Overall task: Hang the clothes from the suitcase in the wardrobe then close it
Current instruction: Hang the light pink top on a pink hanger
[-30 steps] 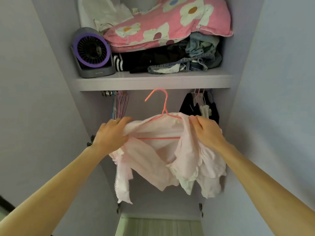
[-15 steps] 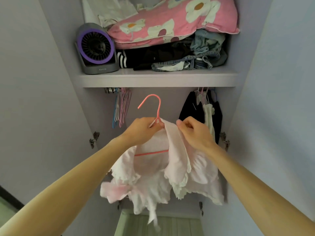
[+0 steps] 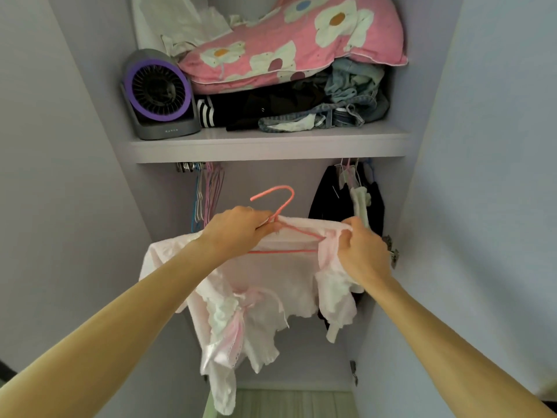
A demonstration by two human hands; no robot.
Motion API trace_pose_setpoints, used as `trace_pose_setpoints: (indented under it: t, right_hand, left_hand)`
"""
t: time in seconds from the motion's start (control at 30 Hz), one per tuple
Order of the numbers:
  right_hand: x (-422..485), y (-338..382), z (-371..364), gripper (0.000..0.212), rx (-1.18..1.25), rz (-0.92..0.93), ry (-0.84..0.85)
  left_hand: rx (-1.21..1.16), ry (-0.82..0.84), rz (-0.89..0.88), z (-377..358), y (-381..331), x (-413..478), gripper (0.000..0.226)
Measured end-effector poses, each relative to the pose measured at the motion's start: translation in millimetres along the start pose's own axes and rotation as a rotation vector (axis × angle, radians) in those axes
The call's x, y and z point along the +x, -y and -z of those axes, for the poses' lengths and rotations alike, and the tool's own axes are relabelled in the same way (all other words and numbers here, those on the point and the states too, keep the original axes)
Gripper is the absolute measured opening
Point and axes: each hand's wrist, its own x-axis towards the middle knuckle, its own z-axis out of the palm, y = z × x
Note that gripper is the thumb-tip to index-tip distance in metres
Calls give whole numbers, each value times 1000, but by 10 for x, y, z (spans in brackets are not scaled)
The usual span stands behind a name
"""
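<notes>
A pale pink frilly garment [image 3: 280, 282] with a satin bow hangs on a pink hanger [image 3: 278, 203] held up inside the open wardrobe, below the shelf [image 3: 271, 144]. My left hand [image 3: 238, 229] grips the hanger's neck together with the collar. At the hanger's right end my right hand [image 3: 360, 251] pinches the shoulder fabric. The hook is free in the air, under the rail. No suitcase is in view.
Empty hangers [image 3: 206, 194] hang at the rail's left end and dark clothes [image 3: 346, 200] at its right. On the shelf stand a grey and purple fan [image 3: 159, 95], folded clothes [image 3: 289, 110] and a pink floral pillow [image 3: 301, 40]. The doors [image 3: 497, 176] stand open on both sides.
My right hand moved out from the collar to the hanger's right end, spreading the garment over it. My left hand keeps hold of the neck. The garment now hangs wider.
</notes>
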Motion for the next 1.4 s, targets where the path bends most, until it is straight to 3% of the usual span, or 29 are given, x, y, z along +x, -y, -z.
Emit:
trace_pose_setpoints:
  t: [0.17,0.33,0.47,0.53,0.6,0.67,0.77,0.83,0.97,1.07,1.13,1.23,1.3,1.4]
  right_hand:
    - [244,133,228,19,339,-54,3]
    - [211,366,298,12,436,-13,322]
    - [84,607,354,16,656,83,554]
    - [144,572,393,23,681,90,424]
    - [283,435,394,43,481,77,210]
    - [322,358,353,66,315,80,339]
    - [264,388,218,53,213,136,545]
    - [237,432,136,36,259,171,482]
    - [252,345,86,21,385,104,365]
    - [294,221,109,35,514,37,446]
    - [313,211,148,36,650,8,512]
    - [287,295,162,55,678,-6,571]
    - [265,349,100,50,450,19,407]
    - [237,364,-13,29,68,204,84]
  left_hand:
    - [-50,-19,-29,-21,-90,-2,45]
    - [-4,-115,15,-23,-66,80,47]
    - [-63,-117,54,-141,-78,101,45]
    - [-127,-113,40,-141,-56,69,42]
    - [-263,-145,66,-86,-23,39,36]
    - [-316,-162,83,-19,-33,53,37]
    - [-277,-118,61,33,-96,120,32]
    - [-287,-70,53,71,-132,152,32]
    - [-671,-2,103,210,-6,63,36]
    - [-475,62,136,197,280,-72,31]
    - [-343,159,167,146,365,-168,49]
    - [-307,56,187,96,338,-201,55]
    - [-259,-47,220,80,310,-175,53]
    - [-223,-107,243,93,268,-139,51]
